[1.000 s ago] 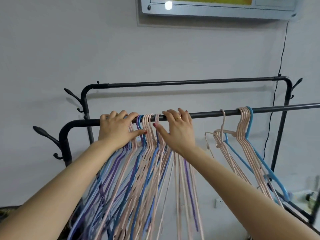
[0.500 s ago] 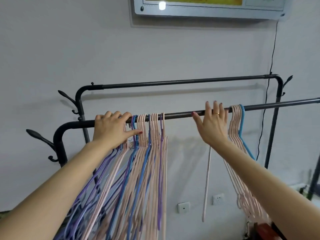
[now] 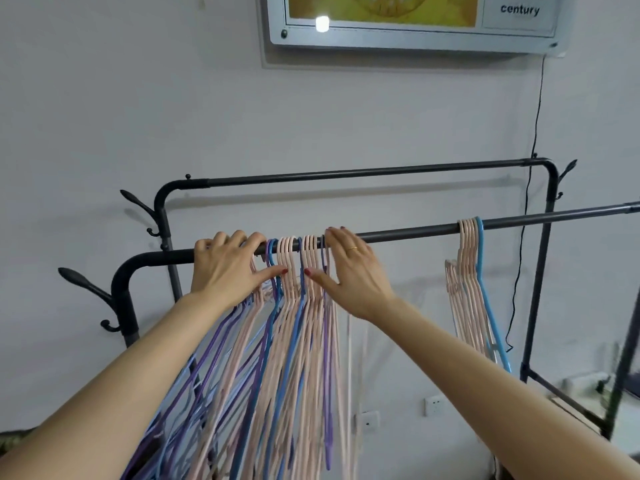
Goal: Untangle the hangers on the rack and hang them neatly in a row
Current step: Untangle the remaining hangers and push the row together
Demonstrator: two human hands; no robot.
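The right hand (image 3: 349, 271), back from the far bunch (image 3: 471, 271), now presses spread fingers against the main row of hangers (image 3: 294, 265) on the front rail (image 3: 408, 233), while the left hand (image 3: 228, 268) grips the rail, so the row is closing up

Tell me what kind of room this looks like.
Probably a plain indoor utility or laundry room: a black clothes rack carrying plastic hangers, a bare white wall with sockets, and a framed board above.
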